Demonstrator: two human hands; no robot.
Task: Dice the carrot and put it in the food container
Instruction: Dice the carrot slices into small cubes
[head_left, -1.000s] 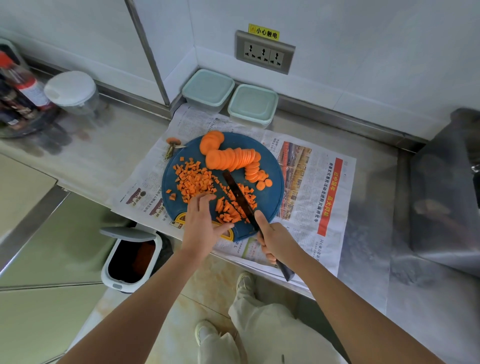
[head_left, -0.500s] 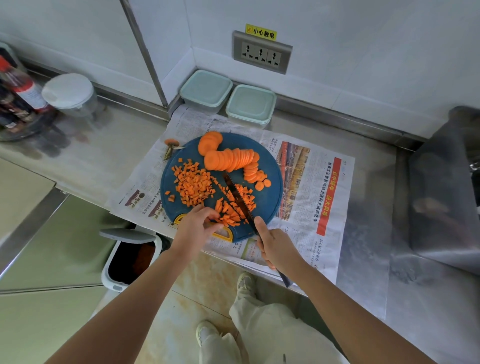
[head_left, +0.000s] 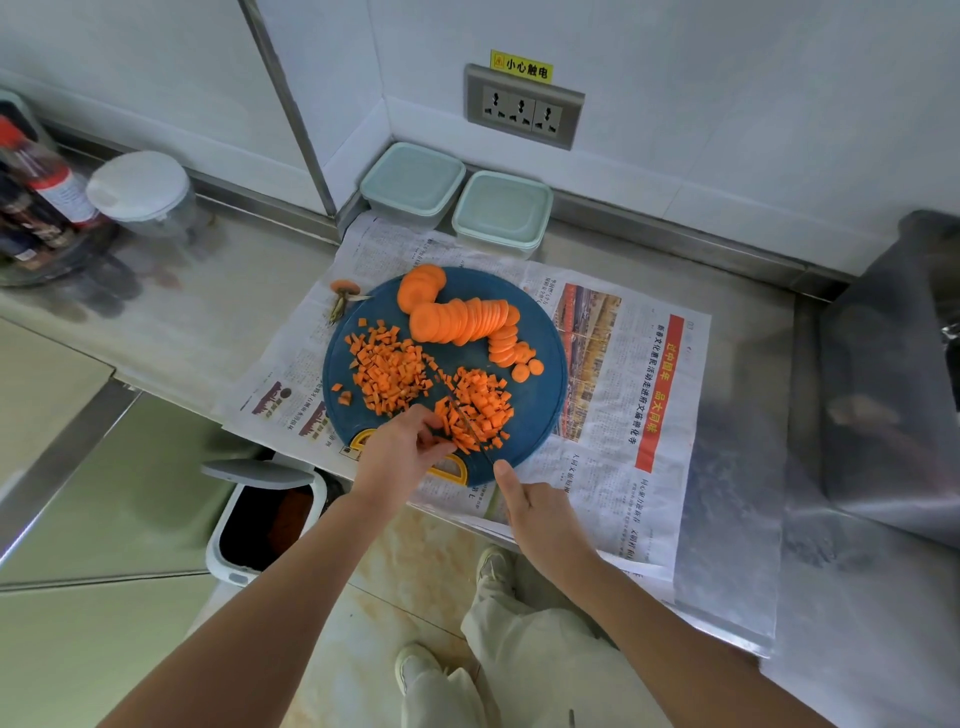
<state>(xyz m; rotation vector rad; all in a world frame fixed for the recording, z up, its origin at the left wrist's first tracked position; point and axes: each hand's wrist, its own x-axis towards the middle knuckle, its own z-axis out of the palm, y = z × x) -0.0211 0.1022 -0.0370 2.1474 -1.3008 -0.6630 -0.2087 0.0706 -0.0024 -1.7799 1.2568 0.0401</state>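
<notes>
The fingers (head_left: 425, 419) of the left hand (head_left: 400, 460) curl down onto the near edge of the right heap of carrot dice (head_left: 480, 402), pinning it. The right hand (head_left: 540, 519) is wrapped round the knife (head_left: 470, 426), thumb on top, blade edge-on in that heap. Carrot slices (head_left: 467, 322) lie farther back on the blue cutting board (head_left: 545, 364). Two lidded containers (head_left: 413, 182) sit by the far wall.

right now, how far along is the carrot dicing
Done: one diced pile sits on the cutting board. In hand: the right hand holds the knife across a second pile that the left hand holds. Left: a row of slices is uncut, and both food containers are lidded.
</notes>
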